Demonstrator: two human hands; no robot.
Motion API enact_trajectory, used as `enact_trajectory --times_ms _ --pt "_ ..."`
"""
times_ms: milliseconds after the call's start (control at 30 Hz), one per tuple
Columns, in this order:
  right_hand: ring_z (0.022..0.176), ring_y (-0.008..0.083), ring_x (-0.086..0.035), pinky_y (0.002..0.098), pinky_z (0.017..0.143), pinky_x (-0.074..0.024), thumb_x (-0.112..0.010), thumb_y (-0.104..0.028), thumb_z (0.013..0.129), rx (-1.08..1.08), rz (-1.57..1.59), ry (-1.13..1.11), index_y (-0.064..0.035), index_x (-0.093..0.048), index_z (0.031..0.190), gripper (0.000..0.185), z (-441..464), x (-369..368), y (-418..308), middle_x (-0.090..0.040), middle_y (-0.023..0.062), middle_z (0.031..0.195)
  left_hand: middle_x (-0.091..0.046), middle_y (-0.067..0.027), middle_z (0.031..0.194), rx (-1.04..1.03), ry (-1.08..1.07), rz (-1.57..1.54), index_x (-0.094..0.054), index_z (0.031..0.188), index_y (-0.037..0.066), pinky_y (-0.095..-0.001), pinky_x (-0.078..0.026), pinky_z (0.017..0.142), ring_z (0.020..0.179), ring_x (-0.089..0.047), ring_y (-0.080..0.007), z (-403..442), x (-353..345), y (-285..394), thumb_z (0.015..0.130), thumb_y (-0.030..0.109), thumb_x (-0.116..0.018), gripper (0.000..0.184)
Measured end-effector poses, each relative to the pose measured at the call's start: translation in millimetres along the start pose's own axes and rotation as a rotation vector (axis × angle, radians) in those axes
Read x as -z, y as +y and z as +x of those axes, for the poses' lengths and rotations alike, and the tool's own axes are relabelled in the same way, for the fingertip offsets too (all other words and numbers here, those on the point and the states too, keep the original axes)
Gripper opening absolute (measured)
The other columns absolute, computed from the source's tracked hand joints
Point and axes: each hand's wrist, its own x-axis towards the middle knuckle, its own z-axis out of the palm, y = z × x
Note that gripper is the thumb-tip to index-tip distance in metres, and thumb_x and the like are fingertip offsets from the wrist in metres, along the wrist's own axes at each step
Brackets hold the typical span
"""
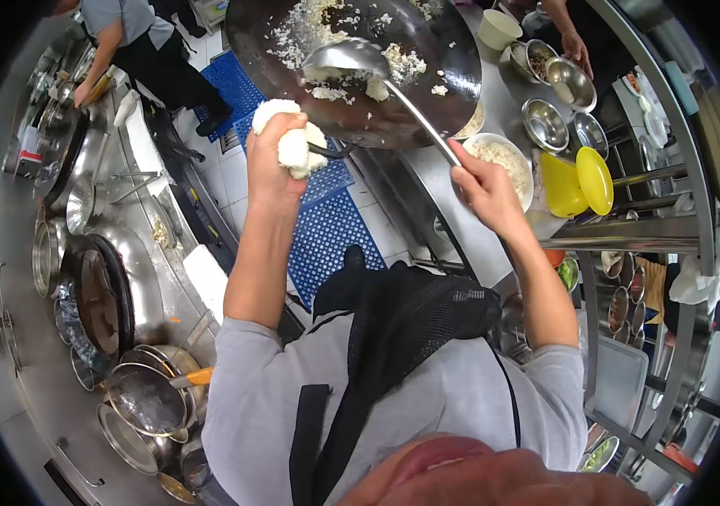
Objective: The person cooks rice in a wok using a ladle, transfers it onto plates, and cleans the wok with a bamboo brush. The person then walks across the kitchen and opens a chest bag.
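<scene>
A big dark wok [259, 51] is tilted in front of me, with fried rice [309, 29] scattered over its inside. My left hand [271, 160] is closed around a folded white towel [294, 152], which wraps the wok's handle [330, 153]. My right hand [491, 190] grips the long shaft of a metal ladle [347, 57], whose bowl is over the rice in the wok. Just beside my right hand, a white bowl of rice [503, 162] stands on the steel counter [453, 190].
Steel bowls [545, 124], a yellow container [564, 185] and a cream tub [499, 29] stand right. A co-worker's hand [577, 51] reaches the bowls. Another person [128, 51] works at the back left. Stove and strainers [147, 401] lie left; blue mats [326, 240] cover the floor.
</scene>
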Motion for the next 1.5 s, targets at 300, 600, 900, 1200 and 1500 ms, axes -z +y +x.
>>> enact_trajectory --times_ms 300,600,900,1200,1500 --pt "0.06 0.0343 -0.056 0.0374 0.064 -0.0466 -0.058 -0.017 0.093 0.102 -0.056 0.056 -0.0116 -0.053 0.136 0.044 -13.3 22.4 2.5 -0.054 0.0238 0.067 -0.06 -0.0041 0.075 -0.09 0.047 0.013 -0.061 0.085 0.002 -0.0285 -0.049 0.054 0.062 -0.06 -0.0138 -50.3 -18.0 -10.7 0.077 -0.001 -0.063 0.009" --pt "0.08 0.0437 -0.063 0.048 0.074 -0.0483 -0.054 -0.02 0.094 0.303 -0.098 0.102 -0.0133 -0.047 0.14 0.047 -34.6 38.3 22.3 -0.062 0.0276 0.078 -0.06 -0.0051 0.07 -0.238 0.143 0.054 -0.062 0.08 0.001 -0.0293 -0.05 0.051 0.057 -0.061 -0.0157 -137.8 -46.9 -57.3 0.075 0.0 -0.065 0.006" --pt "0.067 0.0397 -0.066 0.0513 0.06 -0.0503 -0.06 -0.014 0.09 0.392 -0.591 0.073 -0.0187 -0.04 0.145 0.059 -147.7 97.5 118.1 -0.063 0.0239 0.066 -0.06 -0.0043 0.068 -0.21 0.107 -0.069 -0.061 0.079 0.005 -0.0313 -0.051 0.043 0.054 -0.061 -0.0163 -181.4 -52.3 -70.9 0.084 0.005 -0.061 0.005" --pt "0.071 0.0452 -0.063 0.0523 0.068 -0.049 -0.056 -0.019 0.092 0.328 -0.348 0.127 -0.0133 -0.051 0.137 0.045 -114.2 64.4 93.2 -0.062 0.0281 0.073 -0.061 -0.004 0.071 -0.243 0.133 0.002 -0.063 0.081 0.004 -0.0297 -0.051 0.049 0.057 -0.061 -0.0159 -192.9 -71.3 -90.0 0.084 0.005 -0.061 0.003" --pt "0.078 0.0476 -0.061 0.0538 0.071 -0.0471 -0.055 -0.018 0.093 0.15 -0.346 0.214 -0.0094 -0.052 0.134 0.042 -137.0 101.0 112.0 -0.06 0.031 0.08 -0.062 -0.005 0.07 -0.252 0.123 -0.026 -0.062 0.084 0.003 -0.03 -0.053 0.05 0.058 -0.063 -0.017 -197.8 -64.9 -93.9 0.083 0.004 -0.061 0.002"
